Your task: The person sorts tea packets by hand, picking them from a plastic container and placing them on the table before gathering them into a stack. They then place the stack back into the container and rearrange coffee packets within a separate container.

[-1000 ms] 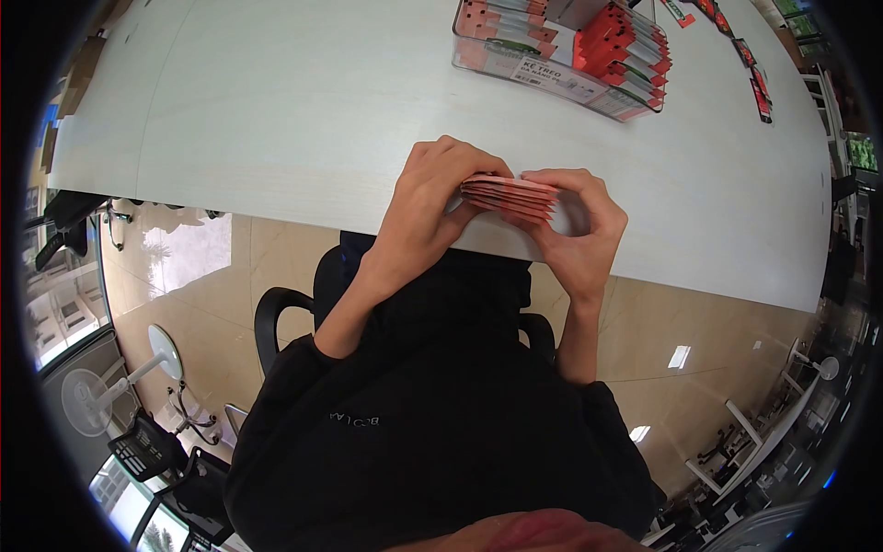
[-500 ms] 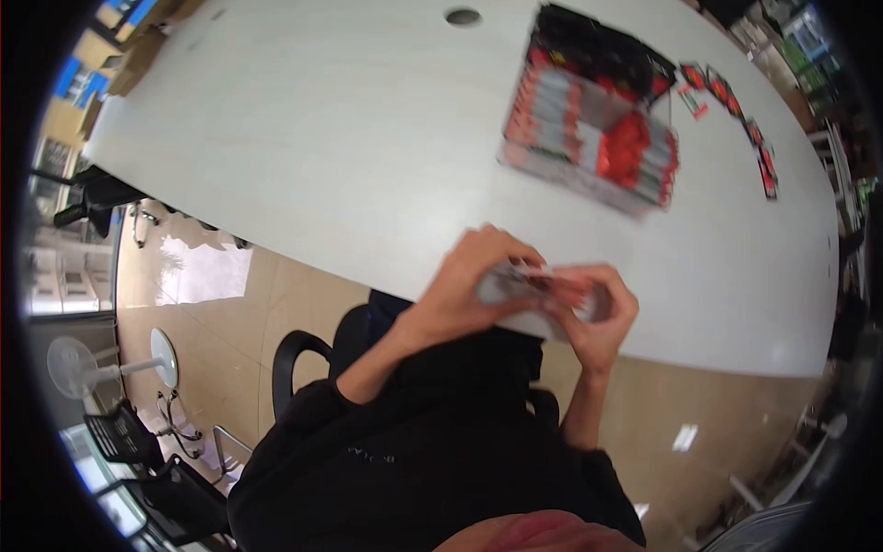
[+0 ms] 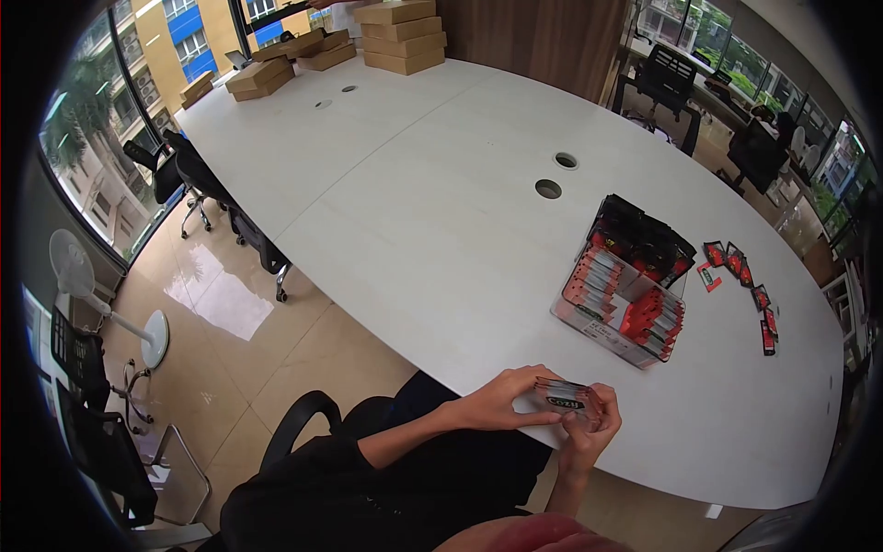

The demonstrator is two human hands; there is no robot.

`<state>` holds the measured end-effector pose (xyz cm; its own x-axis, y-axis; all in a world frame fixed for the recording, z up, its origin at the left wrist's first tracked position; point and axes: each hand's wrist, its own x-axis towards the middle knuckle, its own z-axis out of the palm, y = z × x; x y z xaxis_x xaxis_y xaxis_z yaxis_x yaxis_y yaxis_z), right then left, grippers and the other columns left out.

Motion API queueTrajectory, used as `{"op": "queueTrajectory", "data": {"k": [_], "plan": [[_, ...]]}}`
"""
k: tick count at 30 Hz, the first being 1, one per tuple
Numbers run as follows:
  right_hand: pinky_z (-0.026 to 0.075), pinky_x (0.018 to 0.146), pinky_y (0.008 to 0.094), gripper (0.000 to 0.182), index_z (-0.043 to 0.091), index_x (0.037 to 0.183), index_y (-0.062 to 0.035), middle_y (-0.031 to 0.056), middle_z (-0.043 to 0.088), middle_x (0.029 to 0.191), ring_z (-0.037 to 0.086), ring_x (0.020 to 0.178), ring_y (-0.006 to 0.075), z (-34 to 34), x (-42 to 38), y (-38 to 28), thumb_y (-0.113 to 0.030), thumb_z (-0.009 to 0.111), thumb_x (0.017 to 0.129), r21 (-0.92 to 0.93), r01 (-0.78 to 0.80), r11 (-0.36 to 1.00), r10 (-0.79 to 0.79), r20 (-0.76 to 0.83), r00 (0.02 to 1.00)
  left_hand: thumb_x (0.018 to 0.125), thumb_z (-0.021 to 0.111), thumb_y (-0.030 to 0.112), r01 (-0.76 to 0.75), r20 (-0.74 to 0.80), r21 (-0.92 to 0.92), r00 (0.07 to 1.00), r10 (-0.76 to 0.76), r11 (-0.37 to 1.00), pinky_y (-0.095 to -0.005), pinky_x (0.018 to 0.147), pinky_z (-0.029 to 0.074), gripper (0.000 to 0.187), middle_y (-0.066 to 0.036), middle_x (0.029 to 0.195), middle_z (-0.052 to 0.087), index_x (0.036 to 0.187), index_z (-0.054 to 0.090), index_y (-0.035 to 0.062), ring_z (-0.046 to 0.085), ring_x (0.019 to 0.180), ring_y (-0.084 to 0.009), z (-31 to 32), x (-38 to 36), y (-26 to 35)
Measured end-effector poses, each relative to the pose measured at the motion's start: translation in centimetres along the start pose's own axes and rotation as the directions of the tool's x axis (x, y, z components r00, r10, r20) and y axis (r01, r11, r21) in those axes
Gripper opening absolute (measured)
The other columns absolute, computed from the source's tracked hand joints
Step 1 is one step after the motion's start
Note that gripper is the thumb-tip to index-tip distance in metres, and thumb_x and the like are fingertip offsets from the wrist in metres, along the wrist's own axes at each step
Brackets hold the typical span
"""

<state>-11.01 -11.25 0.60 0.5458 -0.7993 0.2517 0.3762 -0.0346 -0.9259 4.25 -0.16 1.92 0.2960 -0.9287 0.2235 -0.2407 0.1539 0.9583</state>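
Note:
My left hand [image 3: 506,401] and my right hand [image 3: 591,431] hold a small stack of packets [image 3: 565,402] between them, over the table's near edge. The packets are silver and red, with a dark "Cozy" label facing up. Fingers of both hands are closed round the sides of the stack. Just beyond stands a clear plastic box [image 3: 600,333], packed with a row of silver-and-red packets [image 3: 594,280] on its left and red packets [image 3: 655,318] on its right. Black-and-red packets [image 3: 641,241] stand upright along its far side.
Several small black-and-red packets [image 3: 736,264] lie in a curved line on the right of the white table [image 3: 441,248]. Cardboard boxes [image 3: 402,37] are stacked at the far end, with a person partly visible there. Cable holes [image 3: 548,189] pierce the tabletop. Chairs [image 3: 308,428] surround it.
The head view has tilted up, bringing the far end of the table into sight. My hands still hold the packets, whose label now faces up and shows clearly.

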Motion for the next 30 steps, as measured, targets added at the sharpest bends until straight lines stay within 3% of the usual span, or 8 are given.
{"op": "queueTrajectory", "data": {"k": [5, 7, 8, 14, 16, 22, 27, 30], "plan": [[0.049, 0.094, 0.0305, 0.050, 0.060, 0.108, -0.0032, 0.0060, 0.054, 0.112, 0.059, 0.101, 0.0149, 0.0, -0.1, 0.0, -0.010, 0.094, 0.072, 0.077, -0.069, 0.995, 0.071, -0.021, 0.997, 0.094, 0.078, 0.026, -0.042, 0.034, 0.162, 0.999, 0.037, 0.986, -0.0389, 0.096, 0.052, 0.041, -0.011, 0.116, 0.068, 0.124, 0.065, 0.0008, 0.066, 0.109, -0.0270, 0.6, -0.1, -1.9], [0.050, 0.095, 0.0312, 0.049, 0.060, 0.108, -0.0030, 0.0064, 0.054, 0.113, 0.060, 0.102, 0.0161, -0.1, -0.3, 0.1, -0.008, 0.094, 0.073, 0.099, -0.095, 0.990, 0.097, -0.010, 0.995, 0.092, 0.080, 0.025, -0.235, 0.020, 0.249, 0.971, 0.237, 0.940, -0.0402, 0.094, 0.052, 0.039, -0.012, 0.115, 0.067, 0.119, 0.066, 0.0002, 0.064, 0.109, -0.0306, 0.9, -0.2, -2.6], [0.050, 0.095, 0.0312, 0.049, 0.060, 0.108, -0.0030, 0.0064, 0.054, 0.113, 0.060, 0.102, 0.0161, -0.2, -0.4, 0.0, -0.008, 0.094, 0.073, 0.094, -0.099, 0.991, 0.101, -0.014, 0.995, 0.092, 0.080, 0.025, -0.233, 0.021, 0.242, 0.972, 0.235, 0.942, -0.0402, 0.094, 0.052, 0.039, -0.012, 0.115, 0.067, 0.119, 0.066, 0.0002, 0.064, 0.109, -0.0306, 1.1, -0.3, -2.9], [0.048, 0.100, 0.0323, 0.046, 0.060, 0.109, -0.0028, 0.0075, 0.055, 0.114, 0.061, 0.105, 0.0188, 0.8, -0.8, -0.8, -0.007, 0.091, 0.076, 0.065, -0.069, 0.996, 0.071, -0.042, 0.997, 0.087, 0.083, 0.026, -0.339, -0.029, 0.384, 0.925, 0.378, 0.859, -0.0458, 0.089, 0.053, 0.030, -0.021, 0.103, 0.070, 0.090, 0.070, -0.0007, 0.065, 0.100, -0.0390, 0.5, -0.4, -1.2], [0.046, 0.101, 0.0326, 0.044, 0.060, 0.110, -0.0023, 0.0071, 0.054, 0.113, 0.058, 0.106, 0.0184, 0.9, -0.6, -1.3, -0.008, 0.090, 0.078, 0.032, -0.024, 0.999, 0.022, 0.061, 0.998, 0.084, 0.085, 0.026, -0.377, -0.005, 0.407, 0.910, 0.415, 0.832, -0.0452, 0.087, 0.053, 0.029, -0.018, 0.097, 0.070, 0.087, 0.070, 0.0010, 0.066, 0.094, -0.0382, 0.2, -0.5, -1.2], [0.042, 0.095, 0.0302, 0.042, 0.062, 0.110, -0.0016, 0.0050, 0.054, 0.106, 0.051, 0.100, 0.0166, 0.0, 0.0, -2.6, -0.012, 0.089, 0.080, -0.117, 0.000, 0.993, 0.019, 0.158, 0.987, 0.079, 0.087, 0.025, -0.415, 0.032, 0.511, 0.884, 0.466, 0.753, -0.0466, 0.095, 0.043, 0.030, -0.010, 0.095, 0.070, 0.086, 0.066, 0.0047, 0.065, 0.091, -0.0282, 0.0, -0.5, 0.6], [0.044, 0.086, 0.0320, 0.049, 0.062, 0.114, -0.0037, 0.0033, 0.058, 0.101, 0.051, 0.096, 0.0191, -1.6, 1.1, -5.7, -0.014, 0.090, 0.075, -0.569, 0.107, 0.815, 0.127, 0.356, 0.926, 0.077, 0.087, 0.027, -0.414, 0.052, 0.562, 0.882, 0.469, 0.716, -0.0457, 0.095, 0.042, 0.034, -0.005, 0.091, 0.068, 0.094, 0.066, 0.0055, 0.064, 0.089, -0.0223, 0.1, -0.4, 1.3], [0.045, 0.083, 0.0332, 0.054, 0.065, 0.120, -0.0062, 0.0039, 0.061, 0.104, 0.052, 0.097, 0.0189, -1.1, 2.0, -7.5, -0.015, 0.091, 0.074, -0.577, 0.094, 0.812, 0.142, 0.350, 0.926, 0.076, 0.087, 0.027, -0.399, 0.099, 0.579, 0.900, 0.424, 0.711, -0.0452, 0.094, 0.042, 0.037, -0.004, 0.089, 0.065, 0.096, 0.064, 0.0060, 0.064, 0.089, -0.0213, 0.1, -0.4, 1.3]]}}
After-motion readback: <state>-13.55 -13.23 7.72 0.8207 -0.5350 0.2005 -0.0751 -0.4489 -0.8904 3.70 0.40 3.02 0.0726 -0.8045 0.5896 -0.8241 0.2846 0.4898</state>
